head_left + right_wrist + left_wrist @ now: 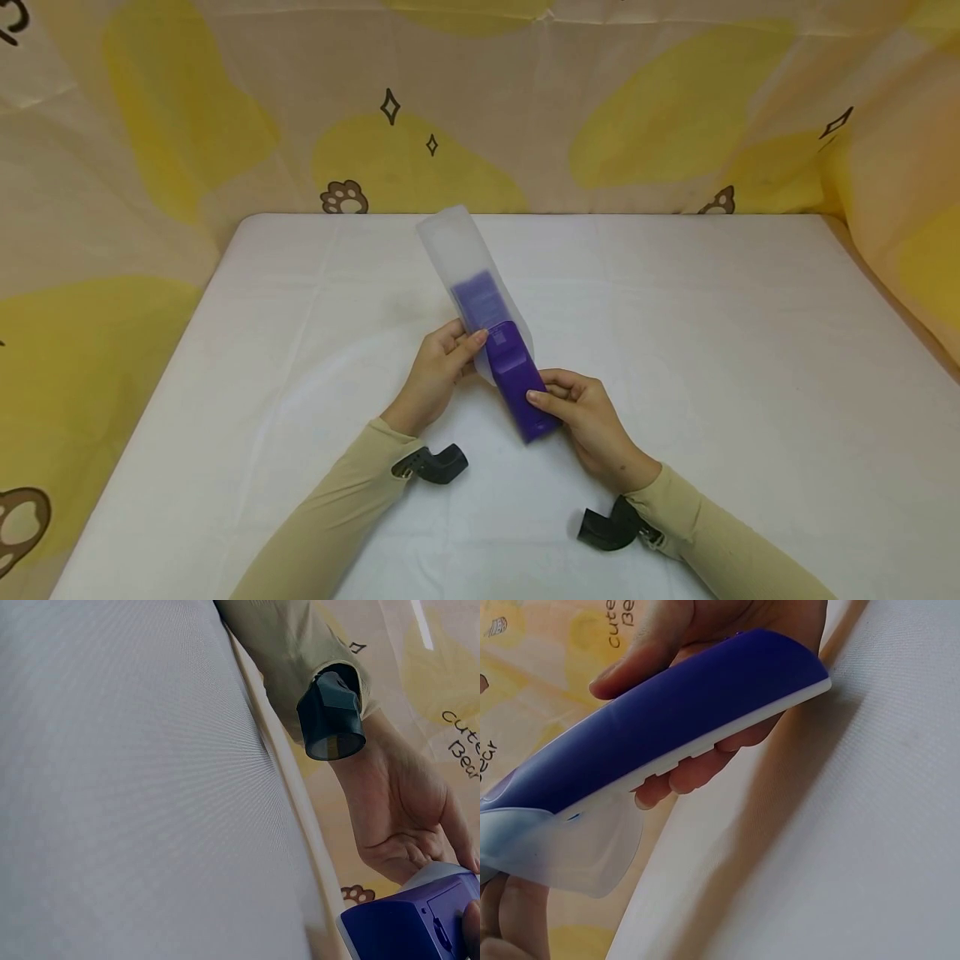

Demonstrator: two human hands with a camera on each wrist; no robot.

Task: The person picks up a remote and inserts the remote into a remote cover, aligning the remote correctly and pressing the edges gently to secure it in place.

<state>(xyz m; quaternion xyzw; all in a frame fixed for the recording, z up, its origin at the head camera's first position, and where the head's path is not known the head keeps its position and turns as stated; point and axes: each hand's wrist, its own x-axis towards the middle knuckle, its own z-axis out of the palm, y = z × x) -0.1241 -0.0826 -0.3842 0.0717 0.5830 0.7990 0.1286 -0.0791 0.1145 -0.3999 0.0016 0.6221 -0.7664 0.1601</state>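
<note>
A long purple device (517, 379) with a white underside is held up over the table, tilted with its far end leaning left. A translucent plastic sleeve (448, 237) covers its far half, and purple shows through it. My left hand (438, 367) pinches the sleeve near its lower end, thumb on top. My right hand (588, 417) grips the bare purple end, thumb on top and fingers beneath. In the left wrist view, small notches run along the device's white edge (727, 731). Its blocky end (397, 926) shows a small panel in the right wrist view.
A white cloth covers the table (712, 333). Behind it and at both sides hangs a patterned yellow and beige curtain (480, 100). Black wrist mounts (442, 464) stick out from both sleeves, close over the cloth.
</note>
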